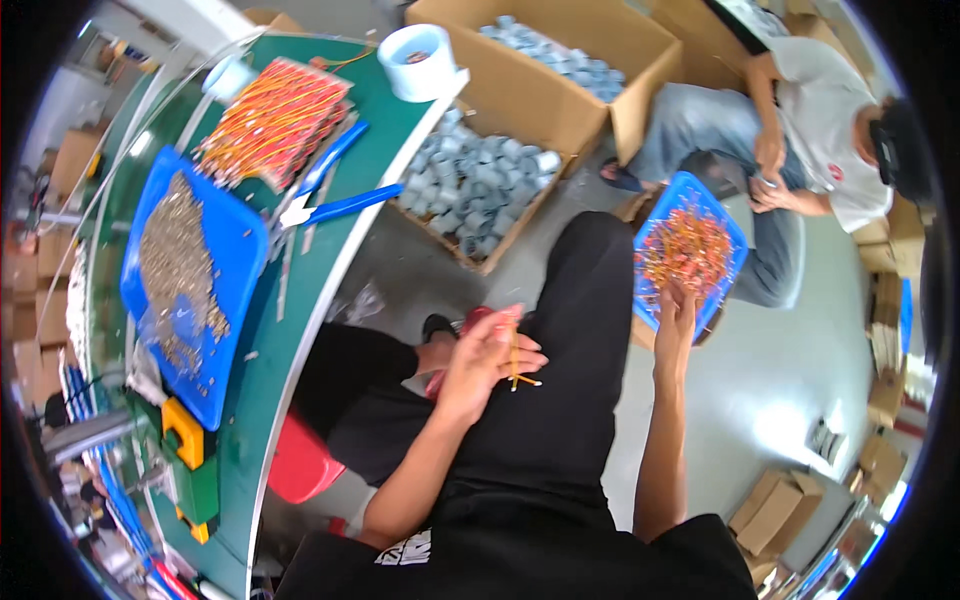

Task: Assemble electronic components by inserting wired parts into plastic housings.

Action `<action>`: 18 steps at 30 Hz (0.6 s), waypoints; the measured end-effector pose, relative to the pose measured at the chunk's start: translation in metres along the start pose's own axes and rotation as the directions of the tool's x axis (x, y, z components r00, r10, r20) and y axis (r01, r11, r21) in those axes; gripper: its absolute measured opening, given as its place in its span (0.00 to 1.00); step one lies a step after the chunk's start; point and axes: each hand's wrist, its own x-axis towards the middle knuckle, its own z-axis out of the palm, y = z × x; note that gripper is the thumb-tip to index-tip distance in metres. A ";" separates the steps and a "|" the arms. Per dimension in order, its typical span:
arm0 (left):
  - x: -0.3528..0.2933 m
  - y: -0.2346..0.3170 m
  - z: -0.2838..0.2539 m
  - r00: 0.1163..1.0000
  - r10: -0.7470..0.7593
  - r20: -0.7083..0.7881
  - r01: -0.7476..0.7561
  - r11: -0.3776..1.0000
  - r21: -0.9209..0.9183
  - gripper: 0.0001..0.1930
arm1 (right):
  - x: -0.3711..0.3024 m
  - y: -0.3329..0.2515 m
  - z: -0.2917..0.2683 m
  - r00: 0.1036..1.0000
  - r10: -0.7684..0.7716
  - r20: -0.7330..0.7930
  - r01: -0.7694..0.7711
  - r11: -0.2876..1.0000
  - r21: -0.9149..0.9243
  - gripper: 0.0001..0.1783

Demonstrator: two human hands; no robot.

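My left hand (486,362) is over my lap, its fingers closed round a few short orange-yellow wires (516,362) whose light-tipped ends stick out below. My right hand (677,308) reaches into a blue plastic basket (644,318) on my right. A tangled heap of short red and orange wires (690,245) fills that basket. My right fingertips touch the near side of the heap and are partly hidden, so their grip does not show clearly.
On the green workbench (335,215) at left are a blue tray (236,300) of small metal parts, bundled red-yellow wires (275,115) and blue-handled pliers (350,205). Cardboard boxes (590,120) hold grey-blue rings. A seated person (820,130) works beyond the basket. A red stool (300,465) stands by the bench.
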 end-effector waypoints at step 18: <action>-0.026 0.015 0.007 0.940 0.339 -0.040 -0.218 0.687 0.694 0.15 | -0.112 -0.090 0.111 0.746 -0.065 0.663 -0.190 0.933 0.306 0.16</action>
